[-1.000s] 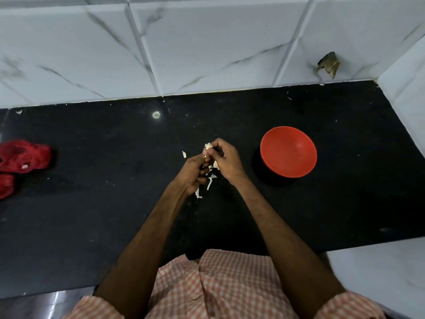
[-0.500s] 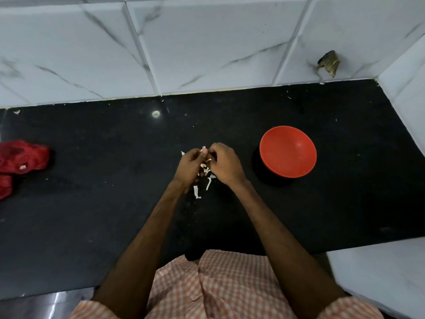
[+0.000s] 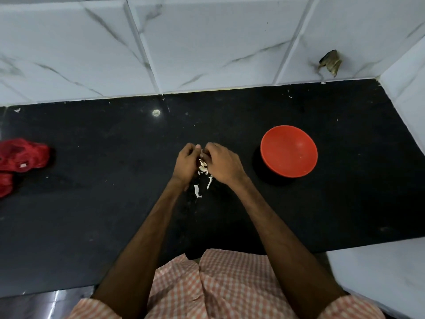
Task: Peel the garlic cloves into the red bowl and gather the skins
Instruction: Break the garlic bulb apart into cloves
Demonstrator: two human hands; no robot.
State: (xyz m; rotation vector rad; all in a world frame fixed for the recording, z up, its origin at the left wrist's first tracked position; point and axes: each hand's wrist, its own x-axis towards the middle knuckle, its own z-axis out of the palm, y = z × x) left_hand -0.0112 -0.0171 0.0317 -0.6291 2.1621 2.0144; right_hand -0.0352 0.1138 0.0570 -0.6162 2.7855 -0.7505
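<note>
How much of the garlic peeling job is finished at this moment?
Little looks done: the red bowl shows no peeled clove. In hand: the left hand and right hand pinch garlic between them. Remaining: skins lie scattered on the counter, ungathered.

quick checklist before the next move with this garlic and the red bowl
1. Garlic secured: ok. The left hand and right hand both curl around the garlic cloves, held just above the black counter.
2. Clove fully peeled: cannot tell. The fingers hide most of it.
3. Red bowl ready: ok. It stands upright on the counter, to the right of the right hand.
4. Path to the bowl: ok. Only bare counter lies between the right hand and the bowl.
5. Skins gathered: not ok. Loose skin strips lie scattered on the counter near the wrists.
</note>
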